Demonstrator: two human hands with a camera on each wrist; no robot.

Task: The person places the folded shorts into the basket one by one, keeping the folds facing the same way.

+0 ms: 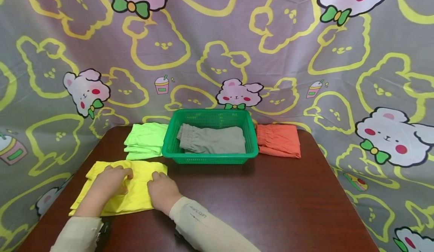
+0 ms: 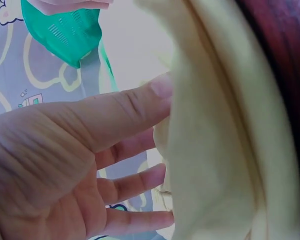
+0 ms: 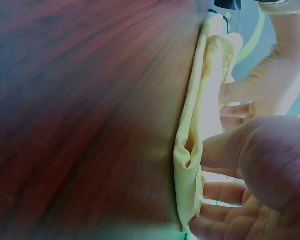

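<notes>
A folded yellow garment (image 1: 137,195) lies flat at the front left of the table, its layers showing edge-on in the right wrist view. On its upper left part rests my left hand (image 1: 110,184), fingertips touching the cloth. In the left wrist view that hand's thumb (image 2: 135,105) and fingers reach the fabric with a gap between them. My right hand (image 1: 164,191) touches the garment's right edge. Its thumb and fairly straight fingers (image 3: 222,192) meet the top of the fold in the right wrist view. Neither hand visibly pinches the cloth.
Behind the garment stands a green plastic basket (image 1: 210,158) with folded grey clothing (image 1: 217,141) inside. Bright green folded clothing (image 1: 145,141) lies left of the basket, orange folded clothing (image 1: 279,141) right of it. A patterned curtain (image 1: 203,29) hangs around the brown table (image 1: 271,203).
</notes>
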